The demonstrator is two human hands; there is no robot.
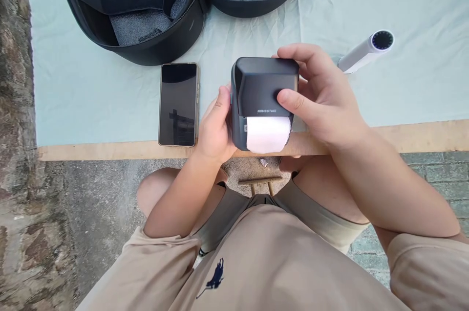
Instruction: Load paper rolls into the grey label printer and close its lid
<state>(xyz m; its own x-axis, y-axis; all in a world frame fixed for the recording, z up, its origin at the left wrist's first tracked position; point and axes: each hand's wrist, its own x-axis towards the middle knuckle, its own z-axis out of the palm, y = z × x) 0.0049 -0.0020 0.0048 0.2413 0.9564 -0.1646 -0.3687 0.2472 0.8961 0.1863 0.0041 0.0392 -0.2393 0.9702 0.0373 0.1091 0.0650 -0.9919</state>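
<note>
Left hand [216, 127]: curled around the printer's left side, thumb along the side wall; its other fingers are mostly hidden.
Right hand [324, 98]: partly closed on the opposite side, thumb pressed to the front cover, index finger over the top corner.
NIIMBOT label printer [269, 81]: held at the centre of the frame, over the front edge of the bench [91, 100].
Printer shell: looks stiff and moderately light; the smooth cover may be slippery.
White paper [268, 134]: curves out below the cover, probably soft and easily creased.
Best hold: both side walls, clear of the paper.
Smartphone [178, 105]: lies left of centre.
White wand-like device [361, 54]: upper right.
Black zip case [183, 37]: open, along the top.
</note>
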